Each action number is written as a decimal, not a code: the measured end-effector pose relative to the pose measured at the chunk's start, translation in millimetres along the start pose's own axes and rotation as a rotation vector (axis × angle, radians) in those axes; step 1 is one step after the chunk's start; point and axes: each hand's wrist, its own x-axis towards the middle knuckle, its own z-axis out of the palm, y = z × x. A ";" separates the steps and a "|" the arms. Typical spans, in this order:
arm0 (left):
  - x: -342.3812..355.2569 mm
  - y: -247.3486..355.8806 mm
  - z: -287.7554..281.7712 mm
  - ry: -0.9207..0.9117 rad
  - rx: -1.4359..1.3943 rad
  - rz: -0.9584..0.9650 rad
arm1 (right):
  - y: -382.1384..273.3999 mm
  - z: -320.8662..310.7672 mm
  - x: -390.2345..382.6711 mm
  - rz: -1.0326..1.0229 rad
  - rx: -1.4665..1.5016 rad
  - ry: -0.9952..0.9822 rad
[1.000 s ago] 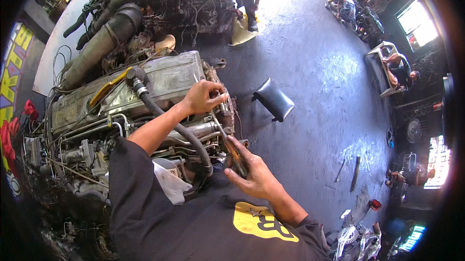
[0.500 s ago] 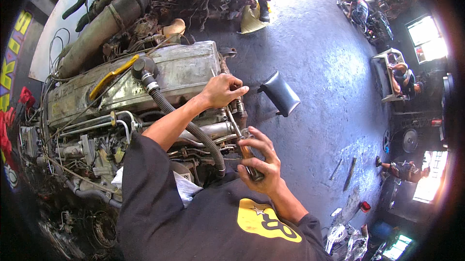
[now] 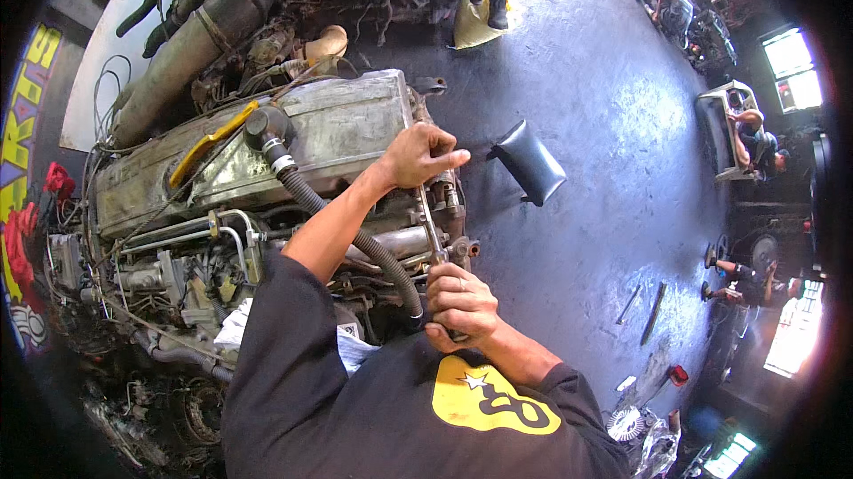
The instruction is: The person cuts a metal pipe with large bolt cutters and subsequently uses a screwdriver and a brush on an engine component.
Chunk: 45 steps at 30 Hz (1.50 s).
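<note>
Screwdriver [image 3: 431,227] is clamped by the right hand [image 3: 463,306]; beyond its fingers, whether the left hand [image 3: 421,157] is closed cannot be told. Slipping could be caused by skewed pressure.

Holding a hand tool [image 3: 431,225] at the engine [image 3: 191,288]

The right hand [image 3: 462,305] is gripping the tool's lower end; the left hand [image 3: 419,156] is covering its upper end near the metal cover [image 3: 333,128]. A corrugated hose [image 3: 387,264] is running beneath the left forearm [image 3: 342,212].
</note>
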 end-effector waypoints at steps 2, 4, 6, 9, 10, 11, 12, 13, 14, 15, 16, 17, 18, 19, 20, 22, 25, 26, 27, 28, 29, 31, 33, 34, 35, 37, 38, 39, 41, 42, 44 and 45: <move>2.5 -3.1 3.0 0.028 -0.002 0.008 | 0.6 -0.7 8.8 -0.007 0.016 0.022; -5.2 -2.0 11.7 0.021 -0.107 -0.049 | -4.8 -2.3 4.7 -0.006 0.040 0.031; 1.4 -2.3 9.4 0.018 -0.105 -0.052 | 1.3 -5.2 3.0 -0.011 0.041 0.018; 2.8 0.8 18.0 0.139 -0.070 -0.028 | 6.0 -4.6 4.8 0.011 0.029 0.023; -5.1 -14.4 31.2 0.123 -0.186 -0.012 | 0.7 -6.6 3.1 0.028 0.061 -0.037; -4.6 -3.7 35.4 0.074 -0.154 -0.050 | -4.6 -16.9 -2.7 0.023 0.085 -0.008; -4.5 7.4 39.0 0.028 -0.122 -0.089 | -9.4 -27.3 -9.6 0.017 0.110 0.020; -9.7 10.5 41.3 0.094 -0.152 -0.063 | -13.9 -32.5 -15.5 0.013 0.108 -0.013; -14.7 19.5 43.0 0.172 -0.179 -0.024 | -20.2 -34.4 -16.5 -0.004 0.111 -0.024; -15.2 27.8 40.0 0.248 -0.181 0.019 | -19.9 -36.9 -13.7 -0.060 0.101 -0.057; -17.6 35.4 40.9 0.322 -0.186 0.057 | -21.6 -39.0 -15.0 -0.110 0.091 -0.087; -18.3 39.2 39.6 0.328 -0.179 0.055 | -18.8 -40.2 -17.1 -0.110 0.090 -0.133; -18.7 41.1 35.4 0.368 -0.123 0.169 | -12.0 -40.3 -18.3 -0.110 0.088 -0.178; -22.6 43.3 36.3 0.403 -0.076 0.280 | -3.2 -39.1 -18.2 -0.087 0.085 -0.165; -26.9 39.7 36.0 0.412 -0.066 0.295 | 6.4 -37.7 -15.4 -0.101 0.057 -0.104; -44.7 29.0 41.0 0.314 0.050 0.152 | -0.7 -33.2 -20.1 -0.097 0.112 -0.076; -44.2 20.4 39.1 0.329 0.078 0.172 | -1.4 -34.7 -14.5 -0.072 0.081 -0.073; -43.1 16.5 37.3 0.337 0.073 0.166 | 0.0 -33.1 -11.4 -0.066 0.083 -0.094; -47.2 15.5 39.9 0.368 0.021 0.144 | -2.5 -29.2 -7.4 -0.082 0.067 -0.055; -48.5 20.3 47.4 0.428 -0.026 0.135 | -5.6 -29.4 -6.4 -0.076 0.065 -0.064; -46.9 15.2 44.9 0.424 -0.079 0.117 | -1.1 -26.8 -5.6 -0.081 0.051 -0.071; -44.1 13.3 42.6 0.419 -0.139 0.099 | 3.9 -21.1 -3.5 -0.080 0.034 -0.082; -40.9 24.4 48.2 0.530 -0.224 0.070 | 2.1 -17.0 -3.9 -0.043 0.065 -0.053; -45.5 25.2 54.1 0.558 -0.259 0.086 | -3.3 -13.8 -5.6 -0.033 0.083 -0.004; -45.7 23.2 52.2 0.543 -0.232 0.092 | -4.8 -13.9 -4.9 -0.027 0.081 0.016; -46.4 20.8 46.4 0.521 -0.206 0.086 | -3.1 -11.6 0.7 -0.040 0.066 0.027; -44.4 18.3 42.5 0.514 -0.208 0.074 | 1.2 -8.5 4.3 -0.058 0.052 0.018; -42.6 11.0 44.5 0.540 -0.215 0.106 | 3.7 -2.6 2.6 -0.055 0.046 0.030; -48.2 12.8 46.8 0.527 -0.237 0.087 | -0.4 -4.3 1.6 -0.041 0.070 0.032; -49.7 14.5 47.9 0.514 -0.267 0.075 | -1.6 -5.4 0.7 -0.027 0.086 0.030; -48.2 13.9 45.0 0.511 -0.242 0.081 | 0.8 -2.9 -0.8 -0.033 0.085 0.048; -46.4 10.6 42.8 0.513 -0.216 0.101 | 2.6 -2.3 -0.3 -0.041 0.075 0.071</move>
